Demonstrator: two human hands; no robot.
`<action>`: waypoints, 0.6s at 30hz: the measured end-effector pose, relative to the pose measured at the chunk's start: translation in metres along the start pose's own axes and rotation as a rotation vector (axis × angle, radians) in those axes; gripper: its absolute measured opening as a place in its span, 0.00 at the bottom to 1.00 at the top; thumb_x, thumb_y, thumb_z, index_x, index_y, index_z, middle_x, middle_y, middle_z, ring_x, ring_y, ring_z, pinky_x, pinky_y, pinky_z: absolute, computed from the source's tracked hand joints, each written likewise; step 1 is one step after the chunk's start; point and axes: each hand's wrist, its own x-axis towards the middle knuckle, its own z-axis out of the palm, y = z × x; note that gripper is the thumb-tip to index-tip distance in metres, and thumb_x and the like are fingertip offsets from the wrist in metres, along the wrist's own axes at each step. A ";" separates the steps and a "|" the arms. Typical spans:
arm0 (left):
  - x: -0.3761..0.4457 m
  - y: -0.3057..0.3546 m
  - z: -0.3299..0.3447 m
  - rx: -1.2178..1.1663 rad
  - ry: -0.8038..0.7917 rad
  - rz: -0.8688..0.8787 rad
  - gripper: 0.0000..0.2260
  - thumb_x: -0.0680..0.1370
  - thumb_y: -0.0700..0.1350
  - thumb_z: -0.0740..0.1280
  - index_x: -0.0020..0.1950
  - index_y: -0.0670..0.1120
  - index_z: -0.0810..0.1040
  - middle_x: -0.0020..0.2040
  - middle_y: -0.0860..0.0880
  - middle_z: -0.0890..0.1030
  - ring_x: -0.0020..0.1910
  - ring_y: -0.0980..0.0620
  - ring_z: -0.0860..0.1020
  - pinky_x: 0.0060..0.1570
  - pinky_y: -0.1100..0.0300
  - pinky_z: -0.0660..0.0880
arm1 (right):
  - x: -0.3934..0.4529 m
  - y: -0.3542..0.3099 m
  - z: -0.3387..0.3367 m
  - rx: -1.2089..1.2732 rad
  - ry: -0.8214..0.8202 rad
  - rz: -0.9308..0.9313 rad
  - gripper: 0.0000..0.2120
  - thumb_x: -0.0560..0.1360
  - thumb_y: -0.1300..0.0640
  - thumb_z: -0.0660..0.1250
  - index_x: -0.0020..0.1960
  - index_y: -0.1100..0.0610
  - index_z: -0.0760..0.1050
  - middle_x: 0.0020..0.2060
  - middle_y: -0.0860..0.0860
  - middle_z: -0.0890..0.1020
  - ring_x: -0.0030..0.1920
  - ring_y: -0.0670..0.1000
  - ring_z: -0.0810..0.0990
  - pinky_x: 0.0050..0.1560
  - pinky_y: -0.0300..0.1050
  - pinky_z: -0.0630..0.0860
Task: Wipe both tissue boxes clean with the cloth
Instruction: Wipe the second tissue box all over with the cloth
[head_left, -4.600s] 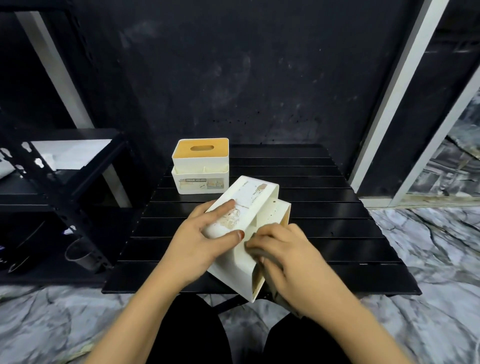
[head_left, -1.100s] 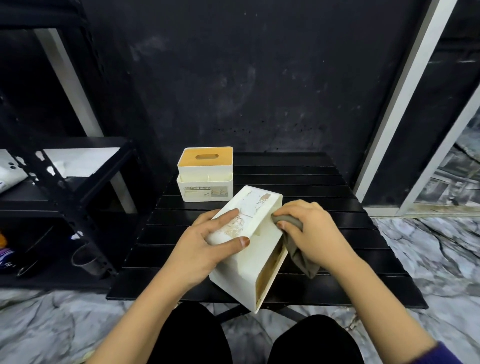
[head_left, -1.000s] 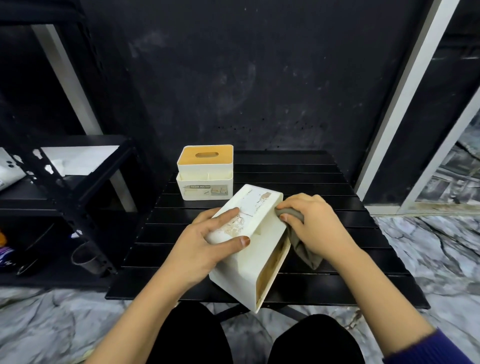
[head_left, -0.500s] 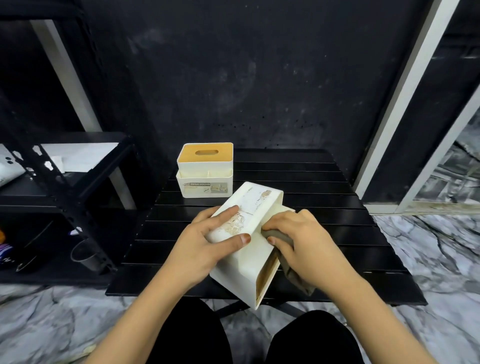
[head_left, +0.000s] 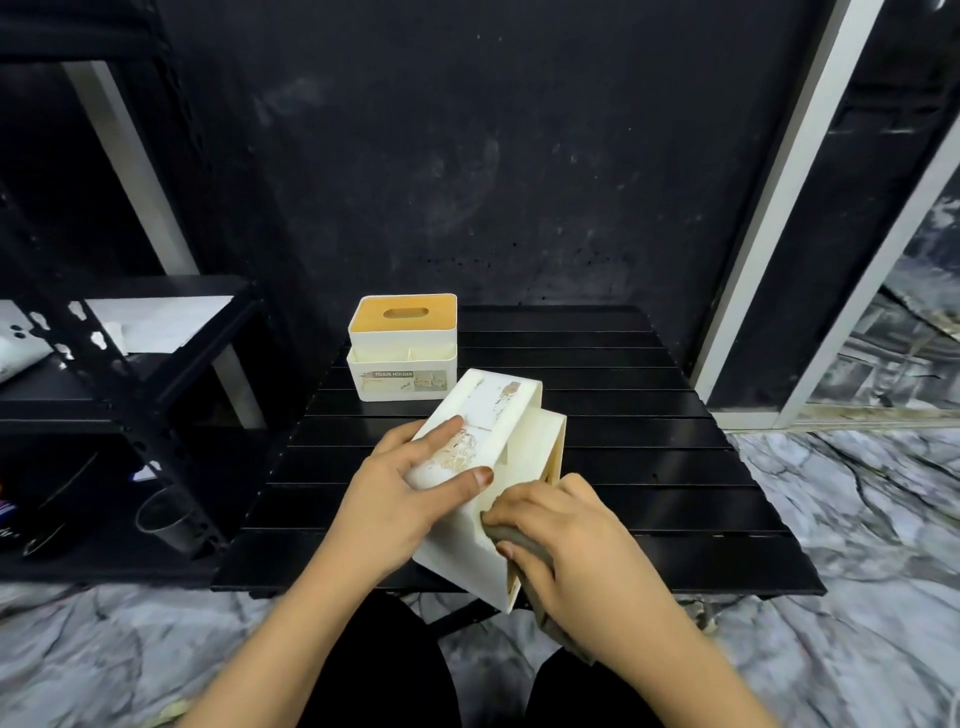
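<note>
A black slatted surface (head_left: 649, 467) stood before a dark wall, over marbled floor (head_left: 857, 519). The left hand (head_left: 400, 499) gripped a tilted tissue box (head_left: 493, 426); the right hand (head_left: 566, 545) clutched the cloth (head_left: 524, 540) against it. Another box (head_left: 402, 348) sat behind.

A smooth cream plastic tissue box (head_left: 483, 499) with a scuffed, peeling label is seen. The grey cloth (head_left: 524, 545) appears soft and matt. A glossy sheen is shown by the black slatted tabletop (head_left: 649, 467).
</note>
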 end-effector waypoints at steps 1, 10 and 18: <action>-0.001 0.000 0.001 0.010 0.011 -0.002 0.24 0.66 0.47 0.75 0.62 0.52 0.77 0.60 0.60 0.72 0.50 0.80 0.69 0.45 0.85 0.63 | -0.002 -0.002 0.000 -0.038 0.004 -0.022 0.09 0.74 0.50 0.57 0.46 0.45 0.76 0.46 0.38 0.77 0.39 0.47 0.68 0.40 0.39 0.70; -0.010 0.009 0.005 0.276 0.121 -0.009 0.34 0.60 0.68 0.67 0.65 0.59 0.74 0.57 0.63 0.70 0.58 0.62 0.70 0.52 0.71 0.65 | -0.030 0.000 0.017 -0.286 0.131 -0.104 0.12 0.69 0.57 0.66 0.52 0.49 0.76 0.53 0.42 0.78 0.45 0.49 0.71 0.35 0.42 0.72; -0.023 0.022 -0.001 1.034 0.199 0.199 0.31 0.73 0.69 0.44 0.61 0.58 0.77 0.42 0.51 0.74 0.40 0.48 0.78 0.40 0.54 0.70 | -0.043 0.018 0.018 -0.018 0.183 0.202 0.10 0.72 0.50 0.59 0.49 0.46 0.78 0.50 0.37 0.74 0.43 0.44 0.69 0.45 0.33 0.71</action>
